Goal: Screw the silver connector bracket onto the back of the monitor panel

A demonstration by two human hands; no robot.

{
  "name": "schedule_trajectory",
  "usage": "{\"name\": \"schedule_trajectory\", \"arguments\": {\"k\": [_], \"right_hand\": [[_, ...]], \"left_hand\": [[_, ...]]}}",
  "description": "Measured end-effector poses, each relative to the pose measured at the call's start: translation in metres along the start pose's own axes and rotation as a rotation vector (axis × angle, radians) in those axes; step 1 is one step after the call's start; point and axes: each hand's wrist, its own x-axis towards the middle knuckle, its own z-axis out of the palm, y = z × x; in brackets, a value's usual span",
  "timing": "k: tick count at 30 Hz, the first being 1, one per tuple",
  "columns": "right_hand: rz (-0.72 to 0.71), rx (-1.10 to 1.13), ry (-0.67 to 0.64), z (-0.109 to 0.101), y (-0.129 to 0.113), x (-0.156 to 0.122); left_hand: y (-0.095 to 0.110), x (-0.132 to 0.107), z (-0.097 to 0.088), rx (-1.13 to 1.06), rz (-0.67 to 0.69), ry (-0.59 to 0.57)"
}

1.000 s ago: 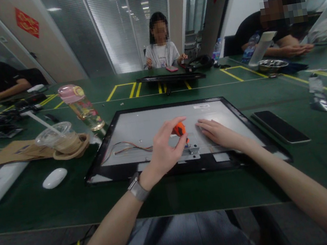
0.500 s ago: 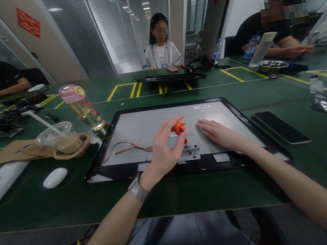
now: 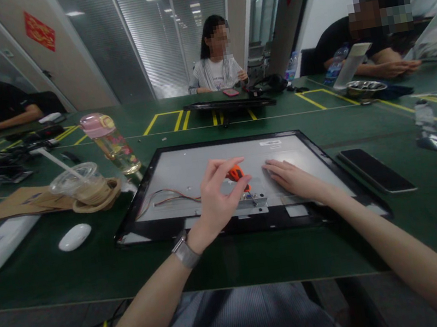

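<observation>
My left hand [image 3: 217, 201] is curled around the orange and black handle of a screwdriver [image 3: 238, 172], thumb and forefinger near its sides. The tool stands tilted over a small metal bracket [image 3: 260, 201] at the near edge of a grey display panel [image 3: 217, 155] with a black frame. Its tip is hard to make out. My right hand [image 3: 292, 176] lies flat on the panel, right of the screwdriver, fingers stretched out and holding nothing. Thin cables [image 3: 169, 192] run across the panel's left side.
Left of the panel stand a pink-lidded bottle [image 3: 111, 144], a plastic cup [image 3: 91, 186] in a cardboard holder and a white mouse [image 3: 75, 237]. A phone [image 3: 375, 170] lies to the right. Another flat black panel [image 3: 229, 105] is farther back. Several people sit around the table.
My left fingers have shifted and spread a little around the screwdriver handle, which leans slightly differently. My right hand stays in place. The person opposite has turned and raised a hand.
</observation>
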Motion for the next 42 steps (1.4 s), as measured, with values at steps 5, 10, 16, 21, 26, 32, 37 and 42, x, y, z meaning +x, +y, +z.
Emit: {"name": "schedule_trajectory", "arguments": {"k": [5,10,16,21,26,32,37,42], "right_hand": [[0.028,0.005,-0.009,-0.0027,-0.0030,0.0009],[-0.002,0.024,0.026,-0.0006,-0.0002,-0.0004],[-0.008,0.005,0.022,0.0006,0.0011,-0.0010],[0.016,0.002,0.005,0.0000,-0.0009,0.0008],[0.030,0.010,-0.001,-0.0015,-0.0027,0.0004],[0.028,0.010,-0.009,-0.0036,-0.0029,-0.0003],[0.023,0.010,-0.002,-0.0022,-0.0021,-0.0001],[-0.006,0.021,0.028,-0.0007,-0.0002,-0.0009]], "left_hand": [[-0.0013,-0.0028,0.0007,-0.129,-0.058,-0.086],[0.0020,0.0002,0.0016,-0.089,0.006,-0.057],[0.0022,0.0015,-0.0006,-0.033,0.022,-0.031],[-0.0004,-0.0018,0.0008,-0.109,-0.052,-0.106],[-0.0013,-0.0015,0.0027,-0.098,-0.057,-0.074],[0.0013,-0.0015,0.0003,-0.082,-0.062,-0.064],[0.0007,0.0001,0.0000,-0.115,-0.048,-0.085],[0.0009,0.0021,0.0012,-0.073,-0.044,-0.035]]}}
